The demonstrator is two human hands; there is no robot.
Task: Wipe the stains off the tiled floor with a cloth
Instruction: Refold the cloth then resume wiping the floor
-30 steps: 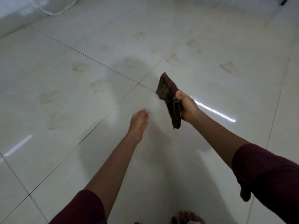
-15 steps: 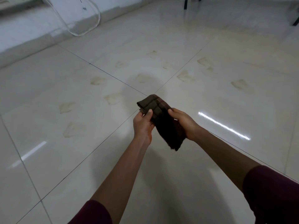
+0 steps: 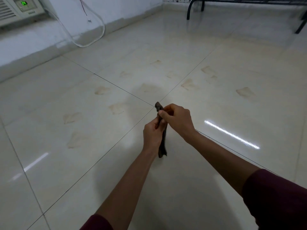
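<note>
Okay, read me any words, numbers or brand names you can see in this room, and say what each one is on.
Green lit display on the white air conditioner by the wall: glowing characters, too blurred to read.
Small dark brand mark on the unit's lower edge: too small to read.
Nothing readable on the cloth, the stains or the tiled floor.

The glossy cream tiled floor (image 3: pixel 83 163), crossed by thin dark grout lines, bears a scatter of faint brownish stains (image 3: pixel 101 90) across several tiles, while a white cable (image 3: pixel 93 42) loops on it near the wall and black frame legs (image 3: pixel 189 10) stand at the far edge.
</note>
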